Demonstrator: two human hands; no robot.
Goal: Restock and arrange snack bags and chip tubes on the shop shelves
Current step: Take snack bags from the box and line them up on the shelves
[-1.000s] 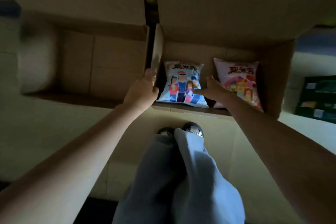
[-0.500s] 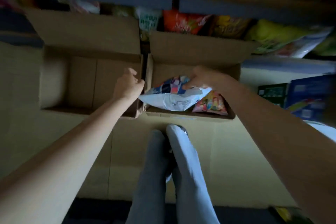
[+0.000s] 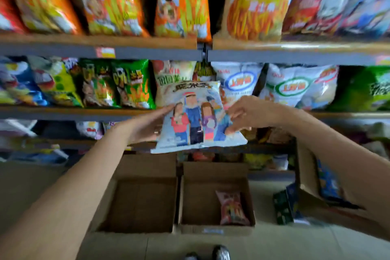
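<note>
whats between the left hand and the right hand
In the head view, the white cartoon snack bag spans between the left hand and the right hand, held before the shelf.

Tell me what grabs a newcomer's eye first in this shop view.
First, the pale blue snack bag with cartoon figures, held mid-frame before the middle shelf between the left hand and right hand. Next, the bright orange bags along the top shelf. Below, a lone pink bag lies in the right cardboard box.
</note>
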